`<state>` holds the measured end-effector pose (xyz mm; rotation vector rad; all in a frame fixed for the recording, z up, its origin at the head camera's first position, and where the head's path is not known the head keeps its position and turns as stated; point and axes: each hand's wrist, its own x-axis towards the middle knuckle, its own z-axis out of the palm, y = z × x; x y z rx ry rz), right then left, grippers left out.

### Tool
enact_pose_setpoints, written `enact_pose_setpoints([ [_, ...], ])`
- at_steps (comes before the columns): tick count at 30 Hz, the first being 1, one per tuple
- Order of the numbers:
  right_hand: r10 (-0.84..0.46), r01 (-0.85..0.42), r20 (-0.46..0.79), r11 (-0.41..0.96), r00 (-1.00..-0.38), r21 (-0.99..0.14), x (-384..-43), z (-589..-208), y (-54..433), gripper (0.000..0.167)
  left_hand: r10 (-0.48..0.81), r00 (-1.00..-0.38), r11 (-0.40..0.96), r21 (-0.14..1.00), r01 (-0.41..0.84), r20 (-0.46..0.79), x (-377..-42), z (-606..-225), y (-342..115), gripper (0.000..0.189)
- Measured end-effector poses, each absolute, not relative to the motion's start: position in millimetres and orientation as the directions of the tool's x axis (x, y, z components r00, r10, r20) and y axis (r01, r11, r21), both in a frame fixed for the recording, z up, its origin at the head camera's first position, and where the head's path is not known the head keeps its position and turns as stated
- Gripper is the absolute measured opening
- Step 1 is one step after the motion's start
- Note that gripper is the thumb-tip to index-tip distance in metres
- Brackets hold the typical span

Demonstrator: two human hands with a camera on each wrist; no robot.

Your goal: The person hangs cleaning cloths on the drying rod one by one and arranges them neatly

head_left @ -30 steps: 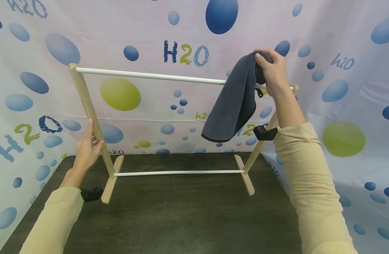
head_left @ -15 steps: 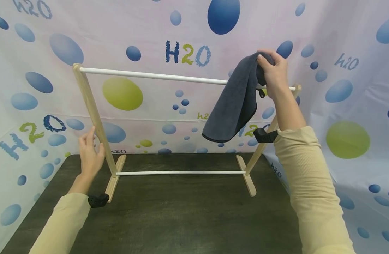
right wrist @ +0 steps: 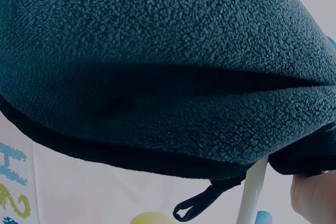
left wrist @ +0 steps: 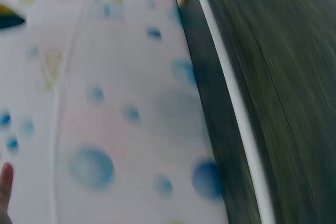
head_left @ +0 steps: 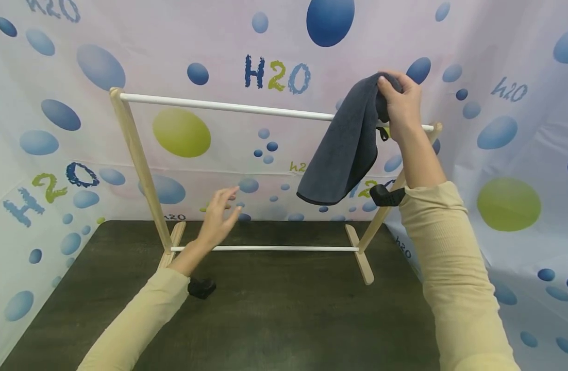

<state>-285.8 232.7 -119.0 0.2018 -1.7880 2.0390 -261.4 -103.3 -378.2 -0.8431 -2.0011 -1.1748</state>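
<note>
My right hand [head_left: 401,103] grips a dark grey cloth [head_left: 341,144] by its top, close above the right part of the rack's upper white rail [head_left: 228,106]. The cloth hangs down in folds in front of that rail. A small black loop [right wrist: 194,205] sticks out from its edge, seen best in the right wrist view. My left hand [head_left: 217,219] is in the air over the lower white rail [head_left: 284,248], fingers apart and holding nothing. Only a fingertip [left wrist: 5,184] of it shows at the edge of the left wrist view.
The rack's left wooden post [head_left: 140,165] and right wooden foot [head_left: 360,254] stand on a dark table [head_left: 274,309]. Behind hangs a pale curtain [head_left: 210,31] printed with dots and H2O lettering. Black wrist devices [head_left: 201,288] sit at both sleeves.
My left hand has let go of the left wooden post and moved right, toward the middle of the rack. The right hand and cloth stay nearly where they were.
</note>
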Motion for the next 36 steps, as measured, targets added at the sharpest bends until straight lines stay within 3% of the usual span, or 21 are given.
enact_pose_setpoints([
  [8, 0.247, -0.399, 0.368, -0.093, -0.897, -0.912, -286.6, -118.6, 230.6, 0.010, 0.326, -0.610, 0.135, 0.603, 0.786, 0.722, -249.0, -357.8, -31.5, 0.049],
  [21, 0.257, -0.404, 0.366, -0.112, -0.894, -0.908, -290.5, -120.8, 230.9, 0.007, 0.418, -0.755, 0.041, 0.820, 0.571, 0.505, -222.4, -317.3, 9.1, 0.048],
  [28, 0.289, -0.390, 0.349, -0.095, -0.891, -0.916, -289.7, -120.1, 230.4, 0.005, 0.174, -0.841, -0.054, 0.858, 0.511, 0.512, -229.1, -318.3, 22.3, 0.042],
  [36, 0.331, -0.356, 0.331, -0.015, -0.884, -0.934, -286.8, -117.8, 234.0, 0.013, -0.154, -0.804, -0.111, 0.799, 0.592, 0.574, -248.9, -311.0, 27.5, 0.039],
])
